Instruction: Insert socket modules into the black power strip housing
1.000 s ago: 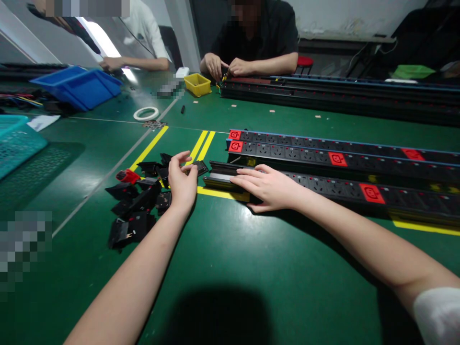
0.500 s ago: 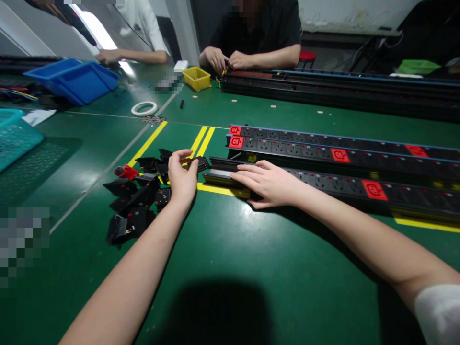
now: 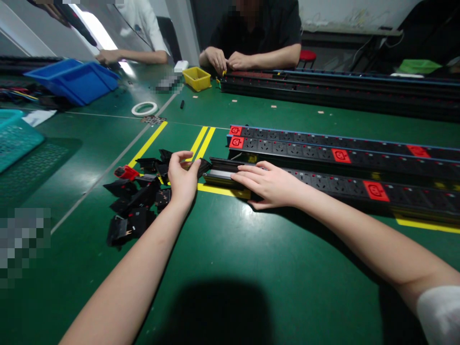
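Observation:
My left hand (image 3: 183, 177) pinches a black socket module (image 3: 204, 166) between thumb and fingers. The module is tilted and meets the open left end of the nearest power strip (image 3: 334, 186). Whether it sits inside the channel I cannot tell. My right hand (image 3: 269, 184) lies across that strip, fingers over the top and thumb along the near side, holding it. Under the fingertips runs bare metal channel (image 3: 221, 173); black sockets and a red socket (image 3: 375, 190) fill the strip farther right. Loose black socket modules (image 3: 131, 199) and a red one (image 3: 126, 172) lie heaped left of my left hand.
Two more power strips (image 3: 287, 148) lie parallel just behind. Across the green table (image 3: 230, 268) a co-worker's hands (image 3: 230, 60) work at another long black strip (image 3: 323, 96). A yellow bin (image 3: 197, 79), tape roll (image 3: 144, 109), blue bin (image 3: 77, 81) and teal basket (image 3: 17, 139) stand left.
The socket module in my left hand has turned and shifted slightly right, closer against the strip's end. My right hand has stayed in place on the strip.

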A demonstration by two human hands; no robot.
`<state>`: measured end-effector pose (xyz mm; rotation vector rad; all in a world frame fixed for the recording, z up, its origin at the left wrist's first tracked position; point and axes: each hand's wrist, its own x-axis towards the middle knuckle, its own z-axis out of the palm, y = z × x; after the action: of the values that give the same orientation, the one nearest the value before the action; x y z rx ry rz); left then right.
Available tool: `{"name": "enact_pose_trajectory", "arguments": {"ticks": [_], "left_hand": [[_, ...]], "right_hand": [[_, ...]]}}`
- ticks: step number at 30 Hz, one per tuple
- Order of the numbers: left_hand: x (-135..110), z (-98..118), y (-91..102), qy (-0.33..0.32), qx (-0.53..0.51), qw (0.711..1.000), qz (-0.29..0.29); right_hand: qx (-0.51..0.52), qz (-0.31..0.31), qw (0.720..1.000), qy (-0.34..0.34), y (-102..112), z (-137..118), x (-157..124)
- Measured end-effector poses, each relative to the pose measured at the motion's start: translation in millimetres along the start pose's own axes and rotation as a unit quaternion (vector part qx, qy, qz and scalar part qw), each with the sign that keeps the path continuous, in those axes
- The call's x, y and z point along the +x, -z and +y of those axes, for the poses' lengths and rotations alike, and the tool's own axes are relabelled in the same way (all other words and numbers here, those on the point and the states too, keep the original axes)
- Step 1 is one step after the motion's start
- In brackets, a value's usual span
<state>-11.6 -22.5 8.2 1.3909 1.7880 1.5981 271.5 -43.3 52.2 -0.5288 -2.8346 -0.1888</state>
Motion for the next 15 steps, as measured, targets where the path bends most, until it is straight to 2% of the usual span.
{"name": "enact_pose_trajectory", "arguments": {"ticks": [9, 15], "left_hand": [[1.9, -2.1, -0.8, 0.030, -0.016, 0.998, 0.058], [4.4, -7.4, -1.7, 0.062, -0.033, 0.997, 0.042]], "right_hand": [[-0.006, 0.008, 1.000, 0.002, -1.2, 0.1, -0.4], [-0.017, 0.014, 1.000, 0.008, -1.5, 0.0, -0.7]]}}
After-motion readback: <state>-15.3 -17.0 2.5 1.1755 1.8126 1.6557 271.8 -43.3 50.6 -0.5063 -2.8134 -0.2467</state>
